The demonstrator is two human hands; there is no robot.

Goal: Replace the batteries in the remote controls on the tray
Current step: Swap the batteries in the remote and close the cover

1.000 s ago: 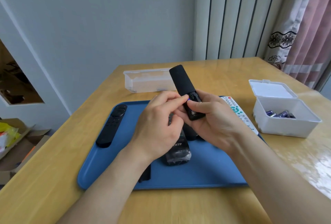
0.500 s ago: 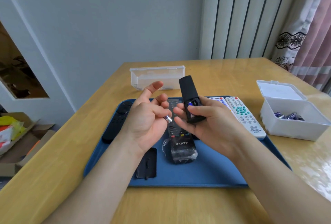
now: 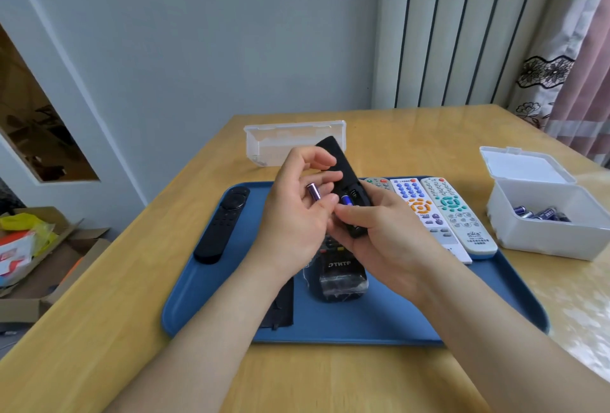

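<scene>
My right hand grips a slim black remote back side up above the blue tray, its battery bay uncovered with one blue battery inside. My left hand pinches a purple battery just left of that bay. A black battery cover lies on the tray below my left wrist. On the tray also lie a long black remote, a wrapped black remote marked THTF and three white remotes.
An open white box holding several batteries stands right of the tray. An open clear plastic box sits behind the tray. The wooden table meets a wall at the back; cardboard boxes sit on the floor at left.
My left hand pulled a battery out of the held remote, opened away with it, then came back beside the bay. The camera view shifted slightly.
</scene>
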